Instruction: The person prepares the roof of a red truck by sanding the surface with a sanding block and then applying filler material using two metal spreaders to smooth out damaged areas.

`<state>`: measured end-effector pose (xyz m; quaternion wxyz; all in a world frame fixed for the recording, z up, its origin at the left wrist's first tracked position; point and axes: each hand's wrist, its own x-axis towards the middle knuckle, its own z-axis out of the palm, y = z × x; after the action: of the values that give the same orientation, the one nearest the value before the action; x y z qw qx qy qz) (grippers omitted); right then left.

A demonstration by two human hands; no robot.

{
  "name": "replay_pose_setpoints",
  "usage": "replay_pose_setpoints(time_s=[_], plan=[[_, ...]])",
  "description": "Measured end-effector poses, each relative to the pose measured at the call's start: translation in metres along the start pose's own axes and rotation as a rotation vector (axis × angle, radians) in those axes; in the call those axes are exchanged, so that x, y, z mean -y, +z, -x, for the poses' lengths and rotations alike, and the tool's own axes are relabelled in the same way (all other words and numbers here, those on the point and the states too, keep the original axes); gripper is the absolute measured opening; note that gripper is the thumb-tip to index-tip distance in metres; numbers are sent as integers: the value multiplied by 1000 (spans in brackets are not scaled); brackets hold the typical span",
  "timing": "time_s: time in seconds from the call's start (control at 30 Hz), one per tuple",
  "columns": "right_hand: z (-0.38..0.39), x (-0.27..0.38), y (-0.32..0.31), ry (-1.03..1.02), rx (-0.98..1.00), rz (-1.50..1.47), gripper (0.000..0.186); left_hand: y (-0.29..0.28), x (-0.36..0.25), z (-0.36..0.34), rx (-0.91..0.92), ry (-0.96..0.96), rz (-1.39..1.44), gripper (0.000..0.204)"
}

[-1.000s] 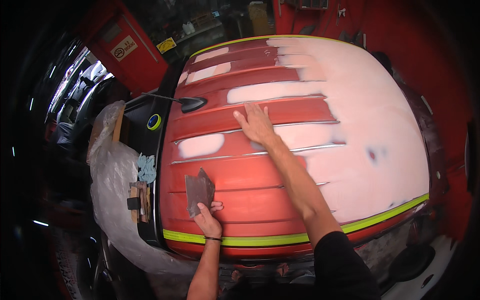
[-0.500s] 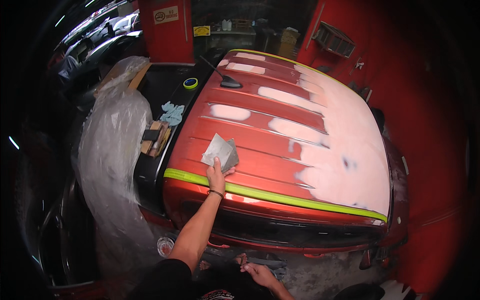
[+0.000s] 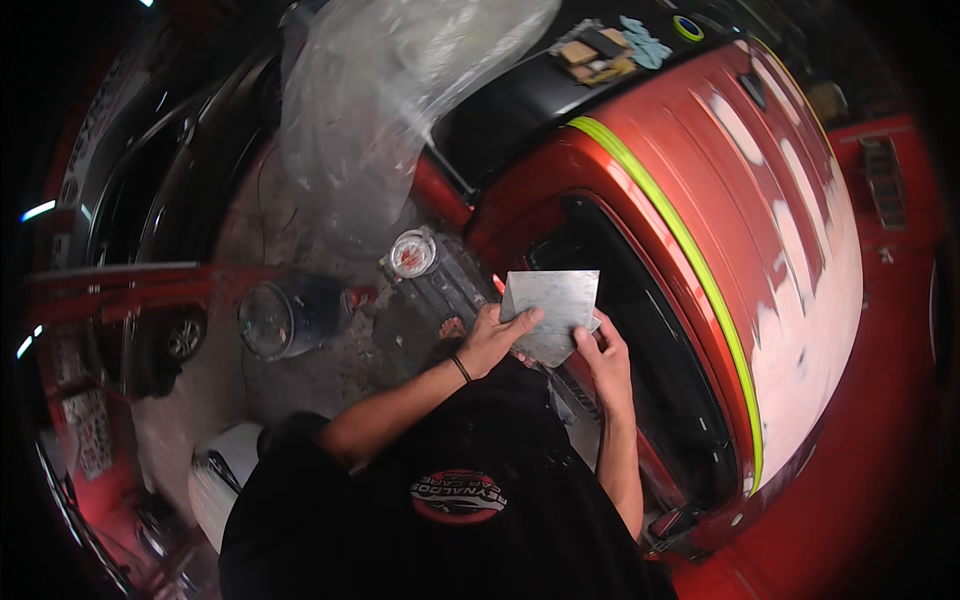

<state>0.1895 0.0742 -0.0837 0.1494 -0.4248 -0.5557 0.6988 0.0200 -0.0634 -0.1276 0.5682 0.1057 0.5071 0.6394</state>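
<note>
Sheet, grey (image 3: 552, 300), one: I am seeing it held between both hands, before the person's torso (image 3: 560, 520) and beside the red car (image 3: 690, 115); its straight upper edge is running crosswise, facing away from the torso, its lower end narrowing toward it. Its long axis I am not managing to tell, fingers covering parts. Hands, two: the left hand (image 3: 495, 335) is gripping the left side, thumb on the face; the right hand (image 3: 605, 355) is pinching the right side. I am also counting one can (image 3: 413, 254), one drum (image 3: 268, 320), one blue cloth (image 3: 645, 45) and one tape roll (image 3: 688, 28).
</note>
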Motion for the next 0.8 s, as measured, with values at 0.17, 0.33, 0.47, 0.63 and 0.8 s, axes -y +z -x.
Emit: replay_pose_setpoints(time_s=[0.17,0.33,0.47,0.63,0.8], plan=[[-35,24,68,20,174,-129,29,-52,-21,36,-26,30,21,31],[-73,49,78,-43,105,-395,28,-114,-18,81,-187,118,64,33],[-87,55,77,-16,139,-200,23,-178,26,114,-529,113,40,37],[-113,43,102,84,302,-86,22,-213,17,154,-684,74,100,46],[-145,29,159,415,413,-390,40,-190,-15,159,-781,291,323,44]])
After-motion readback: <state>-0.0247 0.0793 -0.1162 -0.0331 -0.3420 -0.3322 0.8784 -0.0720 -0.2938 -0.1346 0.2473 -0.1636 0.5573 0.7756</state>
